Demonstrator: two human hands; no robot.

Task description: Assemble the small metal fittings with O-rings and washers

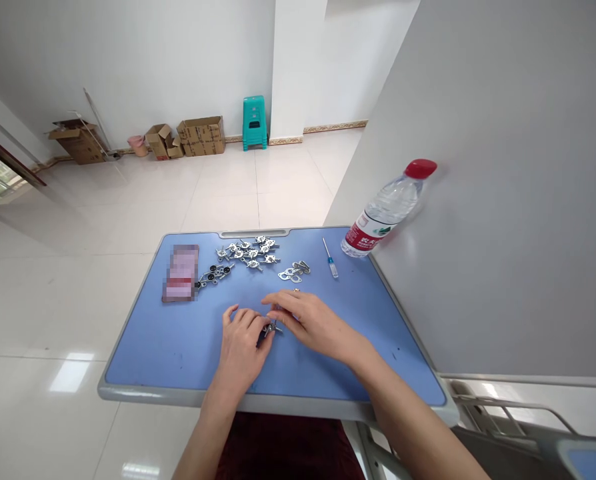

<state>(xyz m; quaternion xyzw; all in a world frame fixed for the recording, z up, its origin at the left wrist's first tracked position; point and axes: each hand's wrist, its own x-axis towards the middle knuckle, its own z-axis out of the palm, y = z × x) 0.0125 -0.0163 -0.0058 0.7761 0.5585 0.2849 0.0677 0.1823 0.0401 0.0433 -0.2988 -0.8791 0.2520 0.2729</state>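
Okay, held part: a small metal fitting (271,330) with a dark piece is gripped between both hands, over the front middle of the blue-topped desk (143,360).
Left hand (241,347): closed, curled over the fitting.
Right hand (311,320): closed in a pinch on the fitting.
Loose parts: silver wing-shaped fittings (251,252) are clustered ahead of the hands; silver rings (293,270) are laid just right of them; a dark-and-silver row of parts (213,273) is laid left.
Desk items: a blue-handled screwdriver (331,263) lies right; a blurred packet (181,273) lies left; a red-capped water bottle (385,210) is tilted at the far right corner.
Background: cardboard boxes (201,137) and a teal plastic stool (255,122) are seen on the tiled floor (78,300).
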